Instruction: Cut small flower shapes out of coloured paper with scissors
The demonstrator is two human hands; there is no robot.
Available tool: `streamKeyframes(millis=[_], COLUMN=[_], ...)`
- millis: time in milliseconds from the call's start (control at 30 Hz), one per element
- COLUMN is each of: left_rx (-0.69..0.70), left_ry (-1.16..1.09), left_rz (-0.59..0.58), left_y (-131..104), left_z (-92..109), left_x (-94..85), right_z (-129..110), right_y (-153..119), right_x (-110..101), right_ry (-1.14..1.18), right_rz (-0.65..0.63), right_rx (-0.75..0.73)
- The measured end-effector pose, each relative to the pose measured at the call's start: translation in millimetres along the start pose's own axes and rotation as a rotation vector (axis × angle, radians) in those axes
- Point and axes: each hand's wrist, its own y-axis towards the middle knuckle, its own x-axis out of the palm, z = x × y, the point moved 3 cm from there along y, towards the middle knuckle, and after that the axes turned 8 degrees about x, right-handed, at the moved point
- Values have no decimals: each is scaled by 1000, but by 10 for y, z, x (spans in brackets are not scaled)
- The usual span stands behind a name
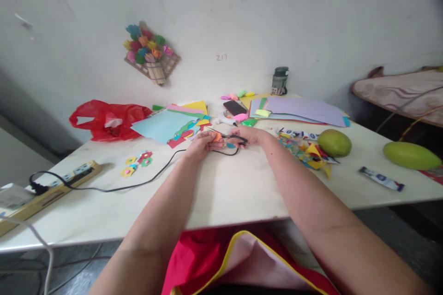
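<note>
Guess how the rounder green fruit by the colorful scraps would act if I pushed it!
The green fruit would probably roll, since its sides look curved. It looks plump, so it may feel heavier than the scraps. Its skin looks smooth, so it could be slippery.

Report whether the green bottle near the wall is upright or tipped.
Upright: the green bottle stands on its base, dark lid at the top.

Open tabletop [238, 193] between forearms [169, 198], black cord [107, 190] crossing left, colourful scraps [314, 160] blocking right
</note>
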Motion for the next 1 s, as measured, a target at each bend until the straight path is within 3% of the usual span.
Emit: streamKeyframes(millis=[367,1000], left_rx=[14,31], left_ry=[4,-26], left_rz=[33,-25], left_y=[14,54], left_z=[-14,-56], left_x=[-23,-76], right_z=[-44,-65], right_y=[-60,-88], right_x=[19,15], right_ry=[-87,-97], right_rz=[-61,-7], right_rx=[-38,-28])
